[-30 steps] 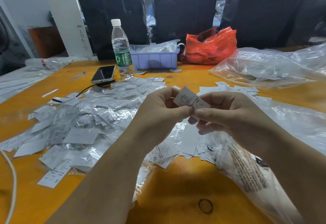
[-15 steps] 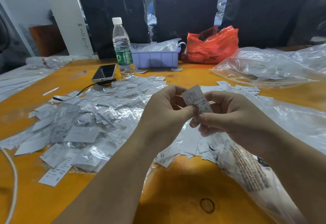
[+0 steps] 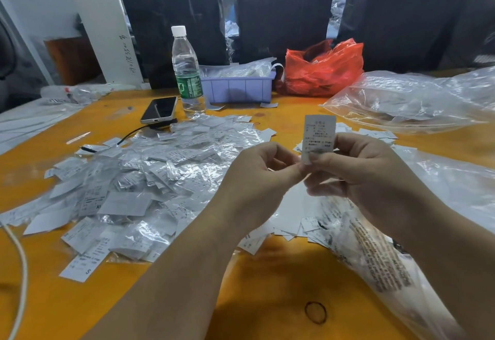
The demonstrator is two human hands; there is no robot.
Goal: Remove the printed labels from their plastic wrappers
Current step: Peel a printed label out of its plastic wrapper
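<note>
The left hand (image 3: 257, 179) and the right hand (image 3: 359, 173) meet above the middle of the desk (image 3: 267, 299), both pinching the lower end of one printed label (image 3: 318, 136); the left thumb and forefinger nip its bottom corner, and the right thumb presses across its lower edge with the fingers curled behind. Half a second ago the label leaned to the right between the fingertips; now it stands nearly upright, print facing the camera, and more of it shows above the hands. Whether any plastic wrapper is on it cannot be told. Left of the hands a wide heap of wrapped labels (image 3: 150, 179) covers the desk, reaching almost to its left edge. Under and right of the hands lies a smaller pile of bare labels (image 3: 292, 219), partly on a large clear bag with black print (image 3: 380, 267) that runs to the near right corner. The bare orange surface near the camera, between the forearms, holds only a black rubber band (image 3: 315, 312). Farther off stand a water bottle (image 3: 186, 72), a phone (image 3: 160, 109), a lilac tray (image 3: 238, 89), a red bag (image 3: 324, 69), and, far right, a crumpled clear bag (image 3: 417, 98). A white cable (image 3: 21, 272) hangs along the near left edge.
</note>
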